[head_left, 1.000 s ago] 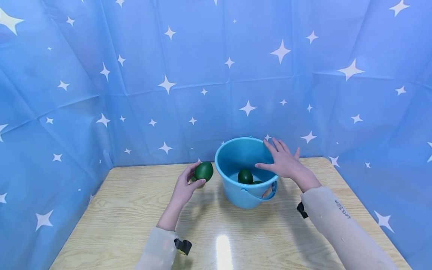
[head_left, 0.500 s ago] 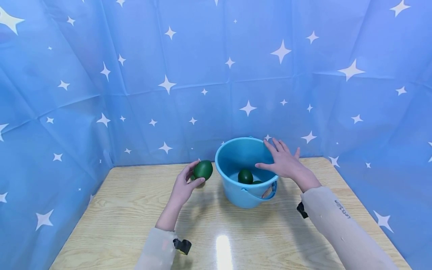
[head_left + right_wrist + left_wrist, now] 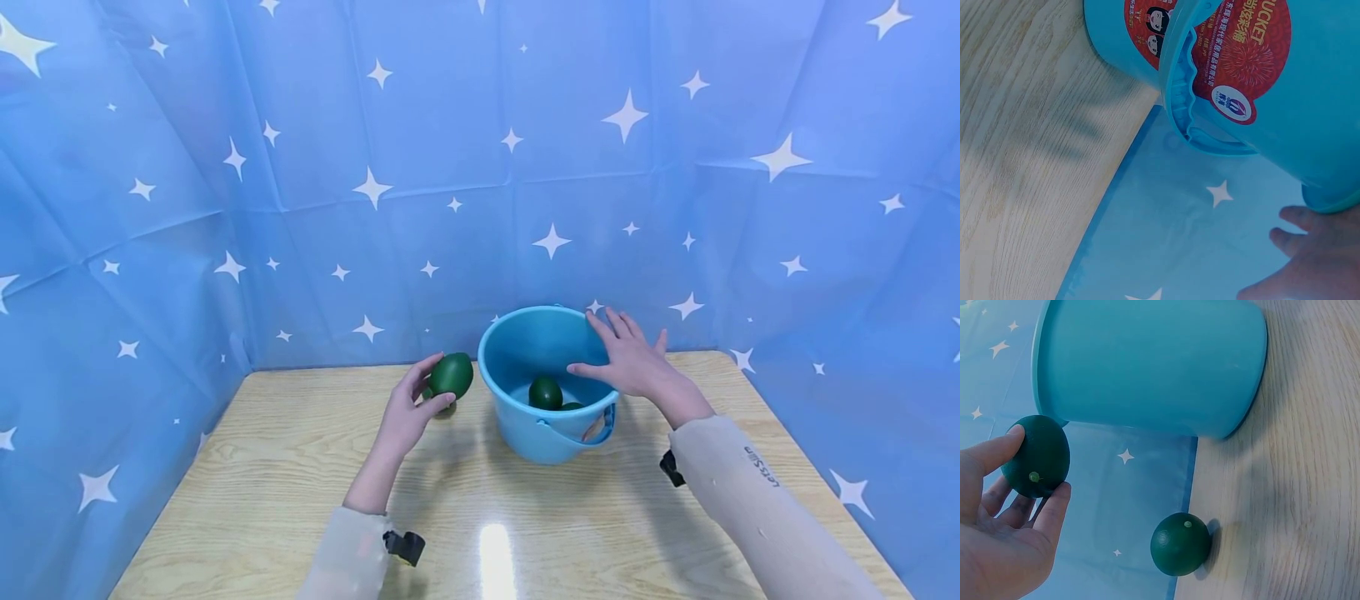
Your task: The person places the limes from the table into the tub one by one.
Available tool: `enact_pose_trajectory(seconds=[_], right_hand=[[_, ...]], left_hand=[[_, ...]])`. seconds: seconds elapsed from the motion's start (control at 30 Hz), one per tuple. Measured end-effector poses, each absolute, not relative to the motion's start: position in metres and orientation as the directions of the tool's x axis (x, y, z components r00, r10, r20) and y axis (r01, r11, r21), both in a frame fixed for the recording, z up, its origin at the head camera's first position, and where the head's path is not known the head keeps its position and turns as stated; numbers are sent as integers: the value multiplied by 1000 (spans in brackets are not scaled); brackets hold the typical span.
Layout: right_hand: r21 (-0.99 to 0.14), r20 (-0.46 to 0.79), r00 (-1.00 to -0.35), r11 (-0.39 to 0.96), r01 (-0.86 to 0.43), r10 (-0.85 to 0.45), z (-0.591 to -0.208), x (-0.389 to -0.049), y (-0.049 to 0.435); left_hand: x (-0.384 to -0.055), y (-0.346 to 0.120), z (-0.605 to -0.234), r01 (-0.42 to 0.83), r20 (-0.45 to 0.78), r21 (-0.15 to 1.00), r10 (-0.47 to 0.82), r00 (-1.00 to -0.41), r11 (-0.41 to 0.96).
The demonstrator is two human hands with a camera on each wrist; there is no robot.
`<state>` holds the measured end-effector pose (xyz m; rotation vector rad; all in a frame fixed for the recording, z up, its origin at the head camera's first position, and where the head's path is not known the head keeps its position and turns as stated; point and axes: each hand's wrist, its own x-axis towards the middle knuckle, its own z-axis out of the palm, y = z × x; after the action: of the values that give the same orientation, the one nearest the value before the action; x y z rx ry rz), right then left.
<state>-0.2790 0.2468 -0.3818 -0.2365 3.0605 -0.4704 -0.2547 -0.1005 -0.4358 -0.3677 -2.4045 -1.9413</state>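
My left hand holds a dark green avocado up just left of the blue bucket. In the left wrist view, thumb and fingertips pinch that avocado, its pale stem end showing. A second avocado lies on the table below, mostly hidden behind the held one in the head view. Inside the bucket sits another avocado, with part of one more beside it. My right hand lies at the bucket's right rim, fingers spread and straight, thumb over the opening.
The bucket stands upright on a wooden table, its handle hanging down on the near right side. A blue star-patterned cloth rises behind the table's back edge. Red labels show on the bucket's side.
My left hand has lifted the avocado very slightly, uncovering a little more of the one on the table. My right hand and the bucket have stayed in place.
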Motion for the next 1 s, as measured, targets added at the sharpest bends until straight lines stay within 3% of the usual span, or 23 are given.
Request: enact_pose_trajectory(seconds=[1.0], right_hand=[[-302, -14, -988, 942, -144, -156, -381, -279, 247]], left_hand=[[-248, -98, -416, 207, 177, 962, 169, -970, 178]])
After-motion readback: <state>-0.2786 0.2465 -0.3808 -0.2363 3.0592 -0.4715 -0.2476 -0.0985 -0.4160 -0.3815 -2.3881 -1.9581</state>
